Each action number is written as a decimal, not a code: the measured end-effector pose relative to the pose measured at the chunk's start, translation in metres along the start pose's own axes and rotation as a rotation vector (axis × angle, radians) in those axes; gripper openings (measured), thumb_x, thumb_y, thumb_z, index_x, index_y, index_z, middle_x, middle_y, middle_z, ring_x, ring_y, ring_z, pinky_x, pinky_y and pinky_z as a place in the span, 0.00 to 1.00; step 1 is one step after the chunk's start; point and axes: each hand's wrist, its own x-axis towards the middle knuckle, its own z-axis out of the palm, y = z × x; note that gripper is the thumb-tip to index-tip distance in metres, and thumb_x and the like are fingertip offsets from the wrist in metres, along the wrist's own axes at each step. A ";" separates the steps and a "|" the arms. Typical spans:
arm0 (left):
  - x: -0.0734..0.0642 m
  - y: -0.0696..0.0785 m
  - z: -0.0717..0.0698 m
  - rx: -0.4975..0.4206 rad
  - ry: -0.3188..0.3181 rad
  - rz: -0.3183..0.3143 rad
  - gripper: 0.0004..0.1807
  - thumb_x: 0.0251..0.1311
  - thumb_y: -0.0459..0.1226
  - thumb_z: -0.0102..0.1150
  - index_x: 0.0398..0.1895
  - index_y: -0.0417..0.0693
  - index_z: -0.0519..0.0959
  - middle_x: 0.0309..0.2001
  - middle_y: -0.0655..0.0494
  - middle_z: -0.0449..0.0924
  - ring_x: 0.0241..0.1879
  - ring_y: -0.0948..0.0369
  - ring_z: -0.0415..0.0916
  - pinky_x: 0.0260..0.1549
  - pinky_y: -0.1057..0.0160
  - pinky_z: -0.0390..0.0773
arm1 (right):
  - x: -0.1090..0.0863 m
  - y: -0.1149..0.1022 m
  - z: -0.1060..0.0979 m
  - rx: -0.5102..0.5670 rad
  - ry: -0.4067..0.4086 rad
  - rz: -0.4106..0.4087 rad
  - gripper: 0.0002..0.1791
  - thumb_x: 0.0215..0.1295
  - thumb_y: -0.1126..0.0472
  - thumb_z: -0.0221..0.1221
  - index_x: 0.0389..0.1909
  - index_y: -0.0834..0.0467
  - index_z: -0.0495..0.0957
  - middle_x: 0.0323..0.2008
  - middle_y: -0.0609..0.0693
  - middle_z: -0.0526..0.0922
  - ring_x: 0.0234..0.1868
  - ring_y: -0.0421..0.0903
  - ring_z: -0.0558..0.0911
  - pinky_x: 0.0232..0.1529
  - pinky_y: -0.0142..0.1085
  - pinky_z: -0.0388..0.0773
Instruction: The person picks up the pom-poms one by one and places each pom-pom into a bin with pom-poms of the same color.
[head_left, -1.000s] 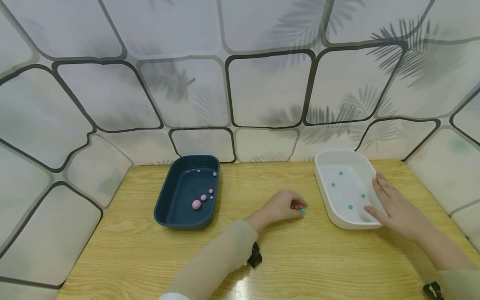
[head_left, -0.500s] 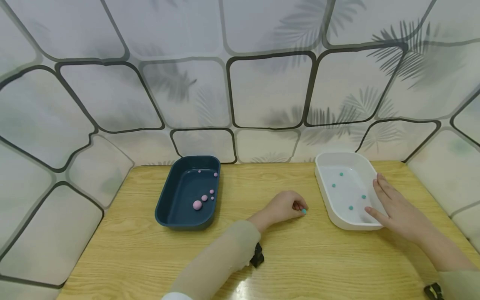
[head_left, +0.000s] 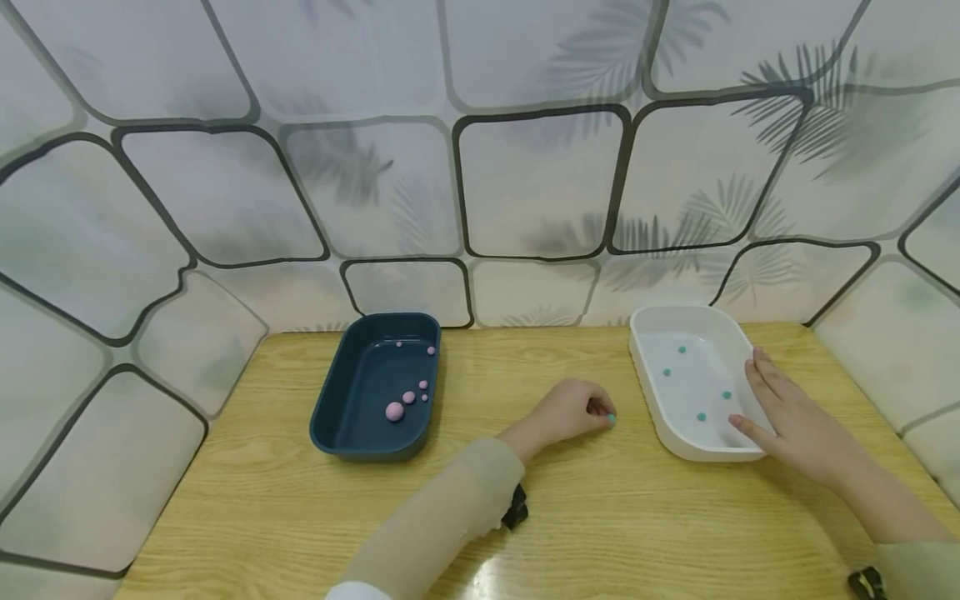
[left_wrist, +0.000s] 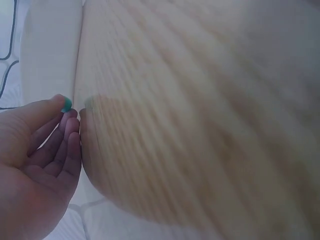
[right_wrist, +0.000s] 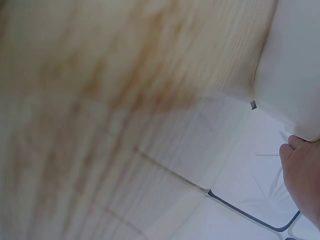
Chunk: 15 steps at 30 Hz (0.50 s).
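My left hand (head_left: 564,410) pinches a small teal ball (head_left: 611,418) between thumb and fingertips, close over the table between the two trays. In the left wrist view that teal ball (left_wrist: 66,104) shows at the thumb tip, with the other fingers bent behind it. My right hand (head_left: 798,425) rests with straight fingers on the right rim of a white tray (head_left: 647,379). Inside this tray lie several teal balls (head_left: 701,417), spread apart. Only part of the right hand (right_wrist: 302,172) shows in the right wrist view, at the tray's edge.
A dark blue tray (head_left: 330,417) stands to the left and holds several pink balls (head_left: 394,411) of different sizes. Both trays are on a wood-grain table (head_left: 577,525). A patterned wall covering (head_left: 536,183) rises behind the table and at its sides.
My left hand, still pinching the teal ball, has shifted very slightly right, toward the white tray. The right hand and both trays have stayed in place.
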 end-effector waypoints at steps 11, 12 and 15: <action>0.009 0.009 0.000 -0.014 0.044 -0.013 0.08 0.72 0.39 0.68 0.48 0.47 0.89 0.42 0.59 0.90 0.37 0.74 0.79 0.41 0.80 0.77 | 0.000 -0.001 -0.001 -0.002 0.002 -0.003 0.48 0.82 0.50 0.54 0.82 0.77 0.41 0.85 0.66 0.29 0.88 0.57 0.30 0.75 0.20 0.16; 0.010 0.010 0.000 -0.014 0.047 -0.010 0.08 0.72 0.39 0.68 0.48 0.48 0.89 0.42 0.60 0.90 0.37 0.75 0.79 0.41 0.80 0.77 | 0.000 -0.001 -0.001 0.000 -0.001 -0.001 0.48 0.82 0.50 0.54 0.82 0.76 0.41 0.85 0.65 0.29 0.88 0.57 0.30 0.75 0.20 0.16; 0.014 0.016 -0.002 -0.007 0.050 -0.012 0.08 0.74 0.40 0.66 0.48 0.49 0.89 0.42 0.61 0.90 0.38 0.75 0.79 0.41 0.80 0.77 | 0.000 -0.002 -0.001 0.002 -0.003 0.003 0.48 0.82 0.50 0.54 0.82 0.76 0.41 0.85 0.65 0.29 0.88 0.58 0.30 0.75 0.20 0.15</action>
